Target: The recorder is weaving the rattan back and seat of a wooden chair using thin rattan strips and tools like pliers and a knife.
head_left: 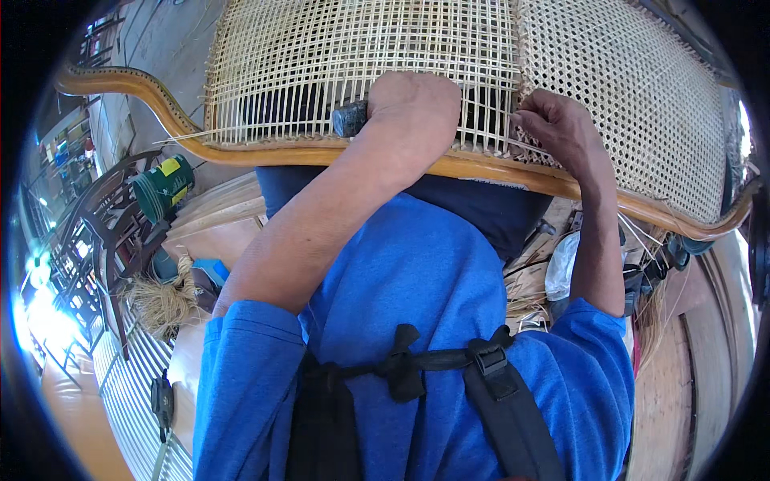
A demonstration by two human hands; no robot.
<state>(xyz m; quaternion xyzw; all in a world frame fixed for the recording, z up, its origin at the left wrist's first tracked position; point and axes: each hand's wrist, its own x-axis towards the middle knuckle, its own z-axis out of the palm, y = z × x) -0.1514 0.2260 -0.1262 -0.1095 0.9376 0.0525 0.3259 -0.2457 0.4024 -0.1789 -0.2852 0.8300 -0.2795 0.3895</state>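
A wooden frame (489,166) with a curved, honey-brown rail lies across in front of me, strung with woven cane (377,36). Its left panel has an open square weave, with loose upright strands near the rail. To the right, the panel of cane webbing (634,104) shows a denser weave with small holes. My left hand (415,108) is closed over the open weave around a dark, stubby cylinder (350,119); only its end sticks out on the left, the rest hidden. Thumb and fingers of my right hand (557,132) are pinched together at the join between the panels, what they grip too small to make out.
A green bucket (164,188) with yellow patches lies at the left, beside dark wooden chair frames (104,228). Below it sits a bundle of pale fibre (164,305). A clear plastic bag (564,268) and scattered tools lie under the rail at right.
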